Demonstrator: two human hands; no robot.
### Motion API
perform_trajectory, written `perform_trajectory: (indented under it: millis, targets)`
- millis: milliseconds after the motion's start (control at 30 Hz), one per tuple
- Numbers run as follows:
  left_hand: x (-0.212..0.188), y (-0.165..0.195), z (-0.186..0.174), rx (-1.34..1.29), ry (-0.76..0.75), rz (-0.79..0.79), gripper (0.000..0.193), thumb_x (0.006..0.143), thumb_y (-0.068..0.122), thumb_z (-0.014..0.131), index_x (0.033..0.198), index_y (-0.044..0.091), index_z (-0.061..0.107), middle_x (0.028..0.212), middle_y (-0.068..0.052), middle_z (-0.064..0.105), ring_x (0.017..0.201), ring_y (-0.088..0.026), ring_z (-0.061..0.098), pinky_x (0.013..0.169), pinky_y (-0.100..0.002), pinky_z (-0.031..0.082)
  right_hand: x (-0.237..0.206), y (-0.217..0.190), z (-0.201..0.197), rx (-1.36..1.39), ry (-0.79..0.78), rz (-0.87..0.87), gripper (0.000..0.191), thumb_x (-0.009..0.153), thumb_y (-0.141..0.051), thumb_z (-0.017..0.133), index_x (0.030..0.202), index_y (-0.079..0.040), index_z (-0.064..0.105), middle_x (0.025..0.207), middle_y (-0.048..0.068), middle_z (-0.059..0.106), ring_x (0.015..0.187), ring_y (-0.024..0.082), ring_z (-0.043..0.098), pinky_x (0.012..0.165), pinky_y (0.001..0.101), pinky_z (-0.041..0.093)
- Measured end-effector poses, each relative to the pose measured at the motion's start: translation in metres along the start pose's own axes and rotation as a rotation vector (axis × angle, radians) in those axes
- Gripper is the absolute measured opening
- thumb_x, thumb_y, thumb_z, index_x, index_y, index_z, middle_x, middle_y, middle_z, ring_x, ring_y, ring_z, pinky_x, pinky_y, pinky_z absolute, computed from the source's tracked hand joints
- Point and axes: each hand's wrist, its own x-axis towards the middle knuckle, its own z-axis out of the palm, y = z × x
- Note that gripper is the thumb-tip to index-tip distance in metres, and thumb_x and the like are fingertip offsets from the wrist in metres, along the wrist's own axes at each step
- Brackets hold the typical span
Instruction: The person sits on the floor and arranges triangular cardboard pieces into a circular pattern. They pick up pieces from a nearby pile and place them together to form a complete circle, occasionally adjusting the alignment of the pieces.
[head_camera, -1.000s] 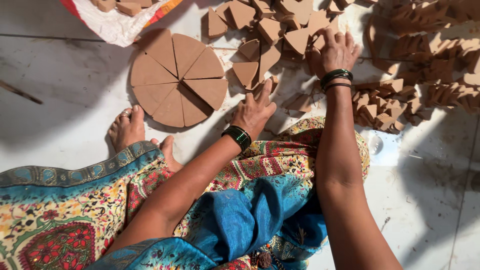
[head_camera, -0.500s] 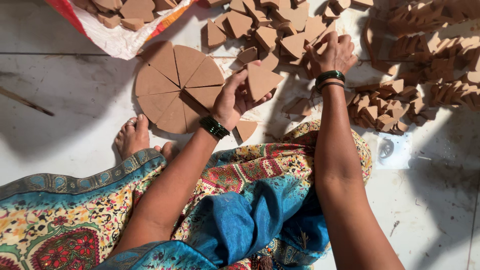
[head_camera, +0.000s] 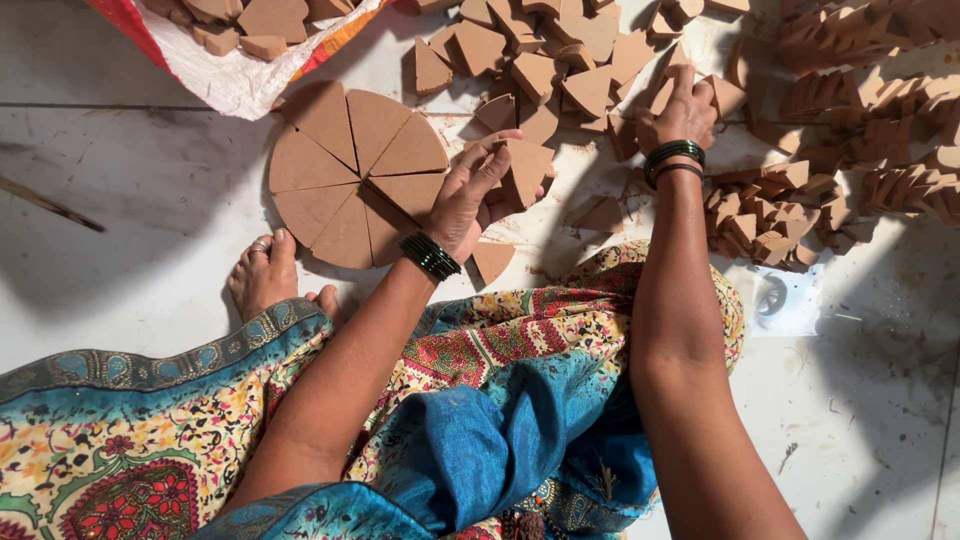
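Disc of wedges (head_camera: 352, 172) on the floor (head_camera: 150, 200) has 7 pieces laid with a gap left, left hand (head_camera: 468, 195) closed on a brown wedge (head_camera: 524, 172) beside it, right hand (head_camera: 683, 108) fingers spread on the loose pile (head_camera: 540, 60).

Bright, hard daylight falls on the pale floor (head_camera: 150, 200), which glares almost white near the top left. Deep, sharp-edged shadows lie at the left and right sides (the right one swallows the floor's corner). Focus is crisp throughout, with slight wide-angle stretching toward the edges.
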Motion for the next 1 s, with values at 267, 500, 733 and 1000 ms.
perform_trajectory:
  millis: [267,500,733,1000]
  targets:
    - [0.014,-0.01,-0.017,-0.045,-0.023,0.145,0.05,0.1,0.018,0.074,0.146,0.015,0.056,0.108,0.002,0.065,0.097,-0.007,0.066,0.086,-0.03,0.061,-0.006,0.0,-0.044,0.32,0.209,-0.076,0.058,0.097,-0.046,0.071,0.145,-0.023,0.048,0.11,0.006,0.063,0.103,0.021,0.062,0.094,0.0504,0.045]
    - [0.05,0.01,0.009,0.152,-0.004,0.363,0.052,0.098,0.022,0.078,0.146,0.011,0.06,0.119,0.002,0.071,0.107,-0.006,0.067,0.092,-0.023,0.058,-0.102,-0.078,-0.041,1.096,-0.304,-0.374,0.059,0.108,-0.043,0.055,0.156,-0.012,0.044,0.139,0.005,0.059,0.113,0.015,0.06,0.099,0.032,0.051]
    - [0.052,0.069,0.017,0.888,-0.068,0.535,0.043,0.09,0.037,0.084,0.128,0.021,0.072,0.12,-0.006,0.081,0.109,-0.017,0.077,0.093,-0.032,0.062,-0.139,-0.091,-0.037,1.499,-0.489,-0.158,0.061,0.105,-0.038,0.057,0.16,-0.017,0.041,0.116,0.002,0.064,0.096,0.012,0.061,0.077,0.0296,0.05]
    - [-0.022,0.09,-0.062,2.215,-0.22,0.284,0.029,0.084,0.041,0.078,0.09,0.013,0.081,0.097,-0.026,0.067,0.095,-0.042,0.066,0.078,-0.052,0.055,-0.119,-0.063,-0.032,1.302,-0.369,-0.011,0.054,0.103,-0.039,0.056,0.151,-0.017,0.048,0.11,-0.003,0.064,0.096,0.011,0.064,0.081,0.0305,0.055]
